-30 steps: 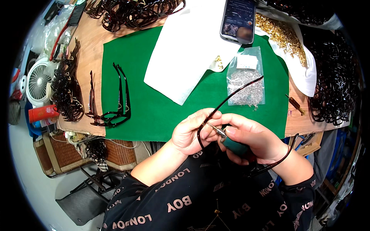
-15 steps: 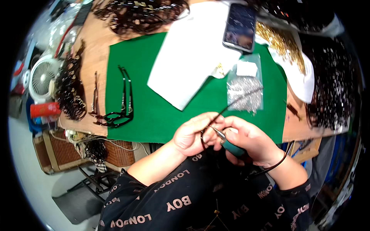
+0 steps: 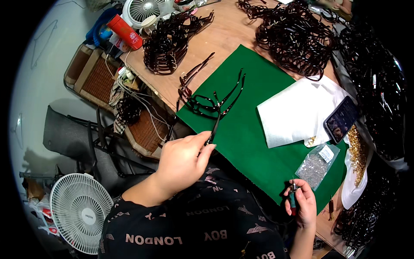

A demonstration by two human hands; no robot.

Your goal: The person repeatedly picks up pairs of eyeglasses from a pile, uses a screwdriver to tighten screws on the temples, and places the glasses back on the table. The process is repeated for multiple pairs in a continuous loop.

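Observation:
My left hand (image 3: 181, 164) is closed, thumb and fingers pinching a dark eyeglass frame (image 3: 218, 121) by a slim part. Its far end overlaps the black glasses (image 3: 206, 113) lying with temples spread on the green mat (image 3: 254, 103); whether they touch, I cannot tell. Dark reddish glasses (image 3: 186, 93) lie just left of those, at the mat's edge. Over the mat's near right corner, my right hand (image 3: 307, 206) is wrapped round a small screwdriver (image 3: 293, 199) with a green and red handle, its metal tip pointing away from me. Beside it lies a clear bag of tiny silvery screws (image 3: 315, 168).
A white cloth (image 3: 289, 114) and a phone (image 3: 340, 120) lie on the mat's right side, near gold-coloured small parts (image 3: 356, 151). Heaps of dark frames (image 3: 295, 39) stand at the back, left (image 3: 166, 45) and right (image 3: 371, 207). A red can (image 3: 125, 32) stands back left.
My hands have moved apart: the left carried the eyeglass frame left toward the other glasses, while the right drew away with the screwdriver. The view has turned to the left.

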